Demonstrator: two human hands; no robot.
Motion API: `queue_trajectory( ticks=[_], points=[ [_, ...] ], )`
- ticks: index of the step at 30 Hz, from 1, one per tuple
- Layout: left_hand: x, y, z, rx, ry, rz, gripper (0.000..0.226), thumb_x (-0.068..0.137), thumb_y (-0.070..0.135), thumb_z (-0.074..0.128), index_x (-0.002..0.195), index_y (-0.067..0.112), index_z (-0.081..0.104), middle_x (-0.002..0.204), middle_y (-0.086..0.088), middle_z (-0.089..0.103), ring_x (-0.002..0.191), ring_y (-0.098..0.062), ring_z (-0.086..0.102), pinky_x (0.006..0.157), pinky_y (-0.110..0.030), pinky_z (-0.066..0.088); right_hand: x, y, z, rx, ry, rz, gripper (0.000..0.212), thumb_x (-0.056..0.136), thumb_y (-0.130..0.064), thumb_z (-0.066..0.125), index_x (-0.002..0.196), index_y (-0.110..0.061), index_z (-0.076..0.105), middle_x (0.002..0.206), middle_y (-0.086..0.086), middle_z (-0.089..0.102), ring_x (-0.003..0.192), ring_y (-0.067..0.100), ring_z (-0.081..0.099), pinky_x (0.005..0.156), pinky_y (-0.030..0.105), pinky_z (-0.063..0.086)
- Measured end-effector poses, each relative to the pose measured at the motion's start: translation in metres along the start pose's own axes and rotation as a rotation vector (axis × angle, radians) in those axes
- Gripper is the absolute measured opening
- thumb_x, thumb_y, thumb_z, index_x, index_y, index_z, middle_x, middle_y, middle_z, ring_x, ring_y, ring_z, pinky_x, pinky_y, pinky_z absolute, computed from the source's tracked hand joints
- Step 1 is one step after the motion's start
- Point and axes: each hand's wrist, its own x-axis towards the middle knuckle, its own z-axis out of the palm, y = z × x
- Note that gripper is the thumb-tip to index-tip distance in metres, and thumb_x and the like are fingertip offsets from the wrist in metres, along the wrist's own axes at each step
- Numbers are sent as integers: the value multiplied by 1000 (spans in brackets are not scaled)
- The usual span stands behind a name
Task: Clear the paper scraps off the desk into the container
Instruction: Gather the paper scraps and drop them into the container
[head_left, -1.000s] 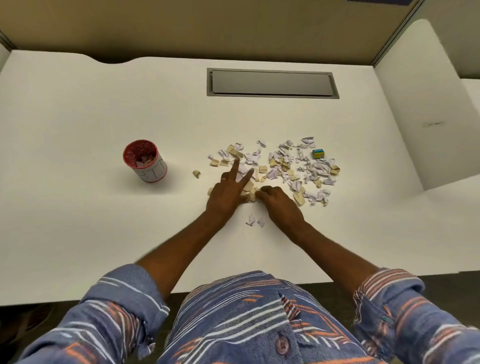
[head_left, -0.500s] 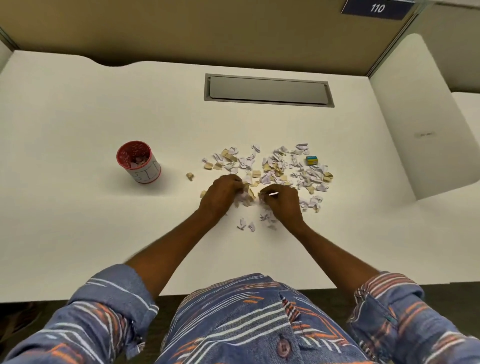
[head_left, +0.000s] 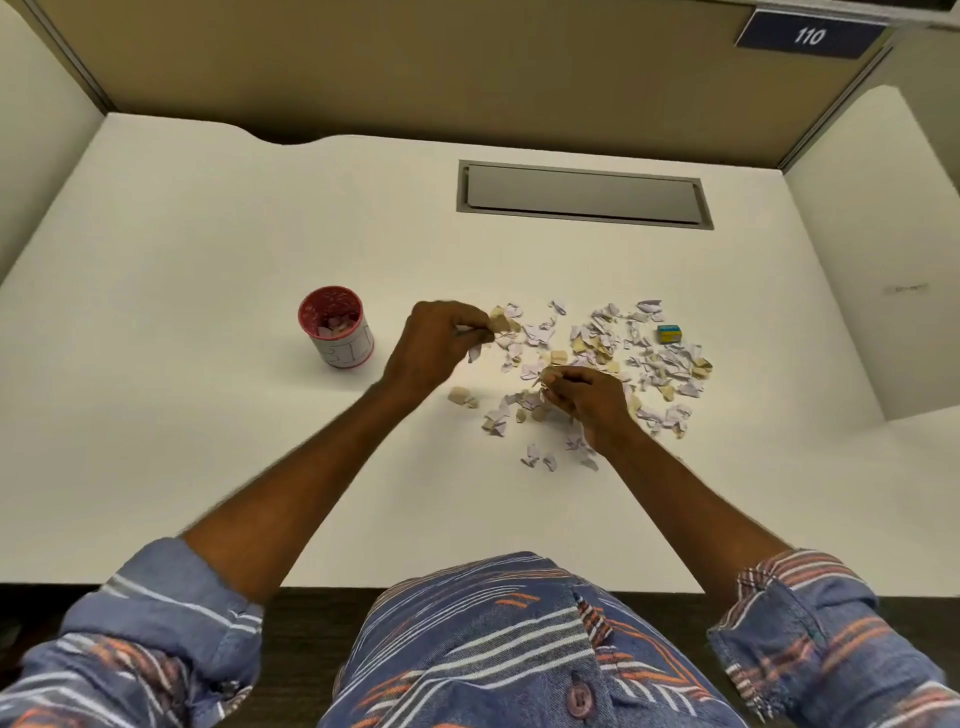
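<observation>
Paper scraps: small torn pieces, white and tan, are lying in a loose scatter on the white bench, right of centre. A few strays are sitting nearer the person, just apart from the main scatter, and two tan ones are lying off its near left edge.

Left hand: is hanging over the left edge of the scatter, between it and the container. Its grip is narrow, with fingers curling against the thumb and pinching scraps. A tan piece and a white piece are showing at the fingertips.

Right hand: is reaching into the near middle of the scatter. Its grip is narrow too, with curled fingers pinching scraps at their tips. Loose pieces are lying all around it.

Container: a red-rimmed round cup with a white band is standing upright on the bench. It is left of the left hand and apart from the scatter. A few scraps are showing inside.

Small blue and yellow box: is sitting at the far right edge of the scatter.

Grey recessed panel: is lying flush in the bench, well behind the scraps.

Dark plate: is reading 110, on the tan partition behind.
</observation>
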Motion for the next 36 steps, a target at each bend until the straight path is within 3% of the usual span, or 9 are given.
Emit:
queue_trajectory(
  ticks=[4, 6, 10, 12, 18, 21, 25, 29, 36],
  points=[
    [-1, -9, -58, 38, 130, -22, 10, 82, 9, 73, 90, 11, 79, 71, -5, 75, 72, 6, 68, 72, -3, 43, -2, 3, 8, 22, 8, 16, 11, 84, 2, 75, 96, 1, 74, 92, 14, 74, 81, 23, 73, 72, 23, 62],
    [0, -21, -90, 110, 149, -92, 11, 83, 10, 72, 91, 11, 80, 70, -5, 74, 65, 9, 64, 71, -6, 45, -2, 5, 10, 29, 22, 18, 10, 84, 2, 75, 94, 0, 74, 92, 15, 74, 83, 23, 72, 71, 21, 61],
    [7, -49, -141, 369, 56, -288, 13, 83, 14, 71, 93, 15, 80, 79, -5, 75, 74, -1, 64, 67, -14, 47, -4, 8, 16, 31, 55, 20, 9, 84, 1, 75, 93, -2, 74, 92, 14, 74, 81, 23, 72, 70, 20, 61],
    [14, -58, -152, 486, -26, -353, 14, 81, 15, 74, 95, 16, 79, 84, -8, 75, 83, -15, 67, 65, -19, 46, -5, 8, 21, 15, 59, 15, 11, 84, 1, 76, 94, -1, 74, 91, 15, 73, 80, 23, 71, 71, 21, 61],
    [35, -65, -150, 720, -235, -369, 24, 76, 11, 77, 99, 17, 79, 96, -12, 73, 86, -28, 70, 73, -35, 59, -6, 7, 38, -28, 74, -11, 11, 82, 1, 77, 91, -4, 76, 90, 15, 74, 82, 24, 71, 78, 27, 63],
    [41, -62, -143, 742, -266, -346, 24, 79, 10, 71, 101, 16, 78, 91, -11, 71, 85, -29, 70, 74, -37, 60, -5, 7, 48, -55, 77, -34, 13, 82, 0, 77, 95, -1, 75, 87, 16, 74, 80, 27, 70, 76, 27, 63],
    [43, -56, -140, 742, -261, -302, 26, 80, 17, 73, 106, 15, 76, 108, -13, 69, 96, -34, 68, 71, -34, 55, -8, -1, 68, -52, 60, -62, 23, 84, 0, 77, 105, 7, 72, 90, 17, 74, 76, 21, 72, 74, 24, 62],
    [43, -56, -148, 681, -277, -279, 25, 80, 14, 73, 105, 18, 77, 107, -9, 71, 95, -30, 68, 66, -29, 47, -12, -14, 107, -63, -19, -105, 22, 83, -2, 78, 102, 8, 73, 89, 17, 74, 78, 23, 72, 76, 25, 60],
    [41, -54, -167, 565, -147, -175, 24, 82, 1, 64, 98, 11, 79, 100, -10, 76, 95, -25, 69, 74, -26, 49, -15, -36, 203, -207, -203, -220, 21, 84, -4, 78, 101, 7, 74, 94, 20, 75, 80, 24, 73, 83, 32, 62]
  ],
)
